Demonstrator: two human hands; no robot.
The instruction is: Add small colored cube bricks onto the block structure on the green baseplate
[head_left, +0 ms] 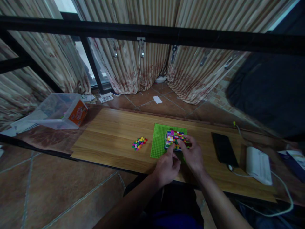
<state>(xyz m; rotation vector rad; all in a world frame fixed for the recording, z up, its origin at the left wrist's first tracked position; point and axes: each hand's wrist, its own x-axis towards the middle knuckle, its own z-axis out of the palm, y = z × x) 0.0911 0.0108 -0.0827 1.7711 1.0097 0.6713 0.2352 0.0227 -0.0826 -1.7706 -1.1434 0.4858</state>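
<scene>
A block of multicoloured toy bricks (172,137), built up in layers, sits on a green studded baseplate (157,141) on the wooden table. My right hand (194,156) wraps round the build's right side, its thumb over the top and its fingers at the far right edge. At the near edge is my left hand (166,168), its index finger reaching to the bricks and the other fingers curled in. Whether a small piece is between those fingers is too small to tell. Left of the baseplate lies a small pile of loose coloured bricks (139,143).
A black phone (224,149) with a cable lies on the right of the table, beside a white power bank (258,164). At the left end stands a clear plastic box (59,109) with an orange label. A dark metal rail (152,31) crosses the view before striped curtains (143,12).
</scene>
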